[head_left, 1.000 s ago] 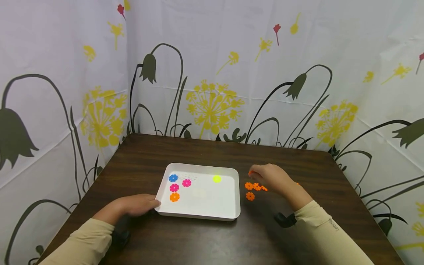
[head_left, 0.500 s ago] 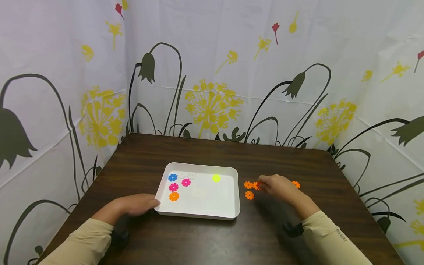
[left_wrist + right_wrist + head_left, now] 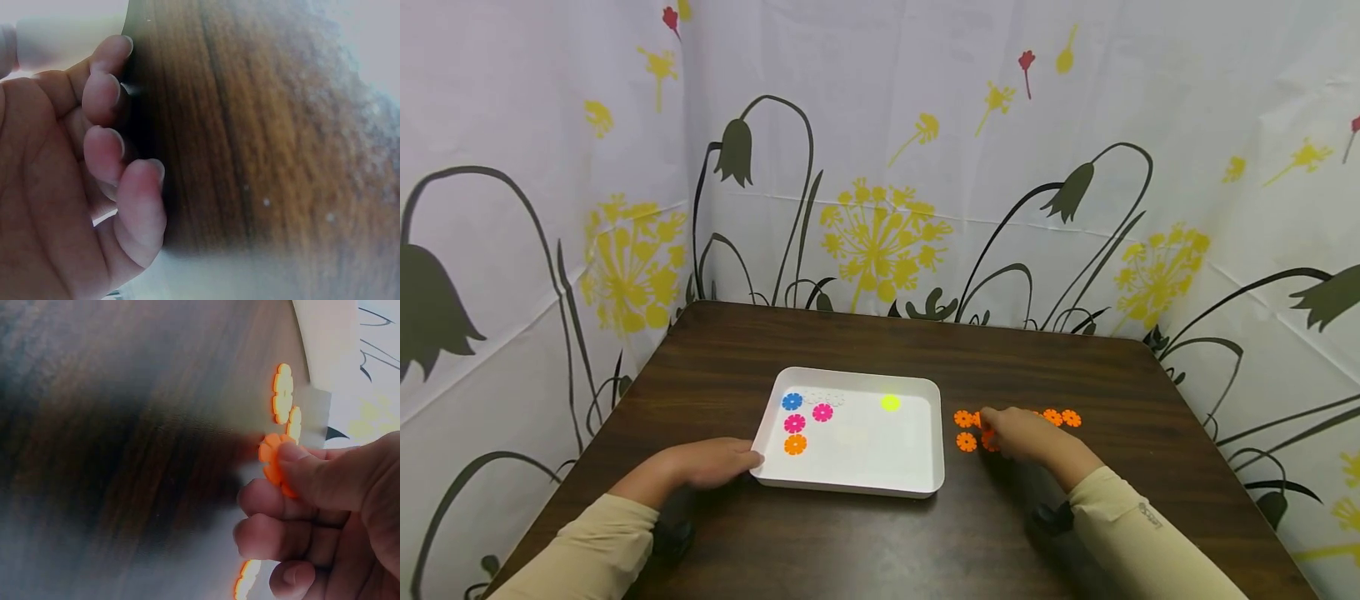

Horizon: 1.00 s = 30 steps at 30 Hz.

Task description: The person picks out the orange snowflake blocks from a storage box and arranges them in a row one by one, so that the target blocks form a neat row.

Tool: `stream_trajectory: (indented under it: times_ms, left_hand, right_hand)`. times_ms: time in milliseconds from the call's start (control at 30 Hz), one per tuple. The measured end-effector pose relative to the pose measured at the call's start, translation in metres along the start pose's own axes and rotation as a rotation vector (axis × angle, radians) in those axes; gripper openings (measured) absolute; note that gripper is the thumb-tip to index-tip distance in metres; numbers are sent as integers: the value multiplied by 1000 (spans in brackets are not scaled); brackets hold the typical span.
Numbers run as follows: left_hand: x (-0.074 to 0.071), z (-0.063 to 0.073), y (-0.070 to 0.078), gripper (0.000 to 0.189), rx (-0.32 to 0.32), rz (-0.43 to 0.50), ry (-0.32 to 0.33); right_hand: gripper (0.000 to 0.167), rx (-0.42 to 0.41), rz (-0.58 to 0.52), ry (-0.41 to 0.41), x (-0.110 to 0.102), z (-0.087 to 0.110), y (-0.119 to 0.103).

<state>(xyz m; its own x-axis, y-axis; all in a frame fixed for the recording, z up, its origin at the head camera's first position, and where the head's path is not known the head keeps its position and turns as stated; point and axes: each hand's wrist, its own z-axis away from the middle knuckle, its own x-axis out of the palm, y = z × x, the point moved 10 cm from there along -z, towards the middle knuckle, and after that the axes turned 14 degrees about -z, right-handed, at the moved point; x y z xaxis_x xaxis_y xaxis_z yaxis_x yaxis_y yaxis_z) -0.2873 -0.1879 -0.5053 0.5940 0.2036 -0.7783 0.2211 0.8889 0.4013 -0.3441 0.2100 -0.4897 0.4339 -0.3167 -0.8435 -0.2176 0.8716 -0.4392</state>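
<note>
My right hand (image 3: 1026, 435) pinches an orange flower-shaped disc (image 3: 272, 450) between thumb and forefinger, low over the table. Beside it to the left lie loose orange discs (image 3: 963, 419), one nearer the front (image 3: 966, 442). My left hand (image 3: 711, 463) grips the white tray (image 3: 865, 454) at its front left corner, thumb at the rim; in the left wrist view its fingers (image 3: 140, 206) are curled. Inside the tray lie a blue disc (image 3: 792, 402), two pink discs (image 3: 794, 423), an orange disc (image 3: 795, 444), a yellow disc (image 3: 891, 403) and pale see-through discs (image 3: 824, 400).
More orange discs (image 3: 1071, 418) lie right of my right hand, partly hidden behind it. All stands on a dark wood table (image 3: 880, 542). A flower-printed curtain (image 3: 880, 150) hangs behind and at both sides.
My right hand has come down from behind the orange discs toward the front, an orange disc in its fingers. Discs behind the wrist have come into view. The left hand and tray stay put.
</note>
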Motion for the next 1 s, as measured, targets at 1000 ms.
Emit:
stream_trajectory:
  times_ms: [1000]
  left_hand:
    - [0,1,1,53,14,11,6]
  right_hand:
    - [15,-102,272,-170,-21,-26,-71]
